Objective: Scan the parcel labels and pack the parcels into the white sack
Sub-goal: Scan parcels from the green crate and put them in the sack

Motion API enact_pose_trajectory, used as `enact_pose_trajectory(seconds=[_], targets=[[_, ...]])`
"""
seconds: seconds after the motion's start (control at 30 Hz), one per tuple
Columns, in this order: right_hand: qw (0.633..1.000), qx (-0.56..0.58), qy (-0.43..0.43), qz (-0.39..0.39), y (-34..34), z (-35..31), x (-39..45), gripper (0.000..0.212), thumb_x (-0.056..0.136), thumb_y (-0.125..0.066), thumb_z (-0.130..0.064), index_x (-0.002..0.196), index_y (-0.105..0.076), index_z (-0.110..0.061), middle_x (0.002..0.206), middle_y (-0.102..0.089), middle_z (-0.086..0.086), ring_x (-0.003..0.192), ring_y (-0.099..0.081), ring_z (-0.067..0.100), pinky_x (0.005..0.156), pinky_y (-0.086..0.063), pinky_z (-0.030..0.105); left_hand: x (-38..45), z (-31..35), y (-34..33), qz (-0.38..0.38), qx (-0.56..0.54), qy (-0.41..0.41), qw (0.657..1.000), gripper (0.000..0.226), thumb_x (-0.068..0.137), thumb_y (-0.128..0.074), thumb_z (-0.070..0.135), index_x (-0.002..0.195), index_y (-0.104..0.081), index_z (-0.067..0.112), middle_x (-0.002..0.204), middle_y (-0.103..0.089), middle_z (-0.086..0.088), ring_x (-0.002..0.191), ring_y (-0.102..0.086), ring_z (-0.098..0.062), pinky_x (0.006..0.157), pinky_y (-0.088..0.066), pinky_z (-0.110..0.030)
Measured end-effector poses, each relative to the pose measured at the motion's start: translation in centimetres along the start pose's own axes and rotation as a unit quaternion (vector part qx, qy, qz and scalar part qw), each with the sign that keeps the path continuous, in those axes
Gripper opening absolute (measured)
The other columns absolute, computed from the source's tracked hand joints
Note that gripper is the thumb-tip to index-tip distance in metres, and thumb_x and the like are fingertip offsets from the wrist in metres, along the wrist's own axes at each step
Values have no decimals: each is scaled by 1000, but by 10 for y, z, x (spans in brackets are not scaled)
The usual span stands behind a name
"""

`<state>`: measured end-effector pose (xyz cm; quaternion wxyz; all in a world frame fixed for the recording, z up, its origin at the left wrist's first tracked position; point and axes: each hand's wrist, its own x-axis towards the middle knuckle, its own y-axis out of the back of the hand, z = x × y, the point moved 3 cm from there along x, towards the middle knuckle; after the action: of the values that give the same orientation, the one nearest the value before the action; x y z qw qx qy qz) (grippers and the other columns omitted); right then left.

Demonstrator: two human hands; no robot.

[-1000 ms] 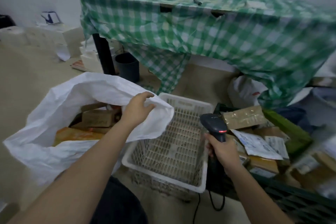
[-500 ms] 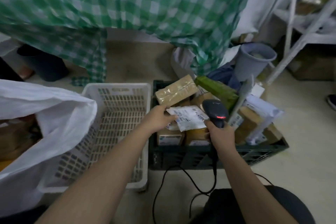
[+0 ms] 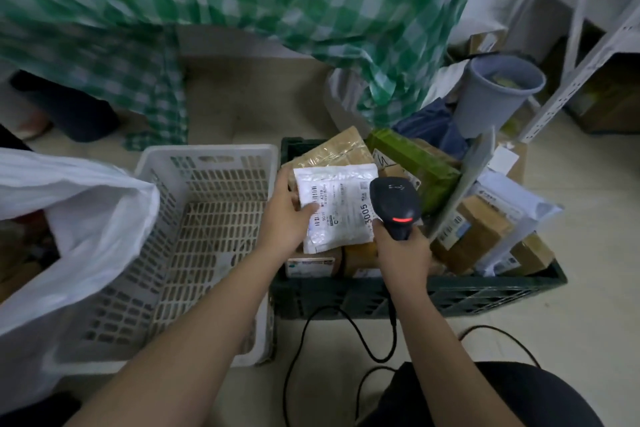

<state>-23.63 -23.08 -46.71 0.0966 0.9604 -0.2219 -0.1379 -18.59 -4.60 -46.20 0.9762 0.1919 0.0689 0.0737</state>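
The left hand (image 3: pixel 289 218) pinches the white parcel (image 3: pixel 337 206) over the dark crate's (image 3: pixel 450 298) near-left corner. The right hand (image 3: pixel 403 255) grips the scanner (image 3: pixel 394 206); aiming it squarely at the barcode should help.

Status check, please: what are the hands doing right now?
Left hand grips white parcel over dark crate. Right hand grips scanner, red light on. White sack open, left. Nothing blocking.

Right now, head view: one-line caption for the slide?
Left hand holds white parcel over the dark crate; right hand aims scanner.
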Motion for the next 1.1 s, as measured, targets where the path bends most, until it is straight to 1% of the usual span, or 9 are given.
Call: enact_pose_trajectory(seconds=[0.17, 0.27, 0.4, 0.47, 0.6, 0.77, 0.87, 0.97, 1.1], targets=[[995, 40, 87, -32, -19, -36, -23, 8, 84, -71, -23, 88, -64, -24, 79, -67, -6, 74, -61, 5, 65, -46, 28, -13, 2, 67, 11, -17, 9, 1000, 79, 84, -73, 18, 146, -26, 28, 91, -72, -7, 87, -69, -24, 88, -52, -49], [985, 52, 103, -126, -43, -58, -41, 12, 83, -74, -18, 91, -65, -18, 76, -67, -8, 64, -59, -9, 58, -46, 12, -32, 12, 106, -20, 37, 1, 999, 68, 84, -73, 20, 141, -37, 25, 89, -72, -2, 87, -68, -18, 85, -51, -37], [971, 15, 60, -230, -84, -66, -70, 21, 70, -83, -18, 84, -67, -20, 78, -72, -3, 75, -67, 12, 71, -55, 33, -60, 25, 155, -47, 73, -17, 996, 57, 85, -72, 19, 134, -44, 27, 86, -73, -1, 84, -68, -14, 79, -48, -26], [966, 29, 38, -255, -96, -68, -89, 28, 71, -83, -7, 90, -66, -17, 82, -71, 0, 73, -67, 13, 66, -56, 29, -72, 27, 177, -40, 73, -30, 996, 54, 85, -72, 18, 132, -46, 25, 82, -73, 2, 81, -68, -11, 79, -48, -27], [963, 90, 13, -253, -110, -78, -117, 27, 73, -81, -1, 92, -66, -13, 78, -72, -1, 63, -70, 8, 55, -55, 24, -87, 13, 226, 61, -11, -21, 998, 43, 86, -71, 19, 123, -51, 24, 95, -71, 2, 95, -66, -17, 88, -50, -37], [966, 87, 4, -242, -125, -91, -136, 30, 73, -82, -8, 100, -68, -7, 90, -74, 10, 83, -72, 26, 78, -59, 45, -108, -4, 251, 103, -98, 16, 990, 23, 87, -69, 9, 98, -57, 25, 105, -58, -8, 105, -58, -26, 79, -55, -38], [976, 28, 61, -205, -129, -94, -135, 28, 75, -81, -23, 99, -69, -12, 87, -72, 4, 87, -68, 25, 81, -55, 41, -114, -6, 260, 141, -102, 2, 985, 21, 87, -68, 8, 89, -58, 26, 111, -61, -10, 99, -61, -24, 76, -56, -38], [977, -19, 123, -176, -120, -93, -140, 20, 79, -75, -31, 87, -66, -15, 71, -64, 0, 73, -61, 22, 69, -47, 35, -114, -10, 272, 178, -115, 1, 977, 17, 86, -69, 8, 84, -60, 23, 109, -66, -11, 100, -64, -27, 80, -57, -47], [951, -73, 114, -279, -117, -84, -165, 17, 82, -74, -21, 73, -63, -10, 58, -64, 7, 54, -59, 20, 60, -47, 37, -110, -14, 284, 199, -90, 8, 976, 17, 86, -70, 12, 84, -60, 26, 108, -67, -11, 102, -63, -26, 80, -57, -50]])
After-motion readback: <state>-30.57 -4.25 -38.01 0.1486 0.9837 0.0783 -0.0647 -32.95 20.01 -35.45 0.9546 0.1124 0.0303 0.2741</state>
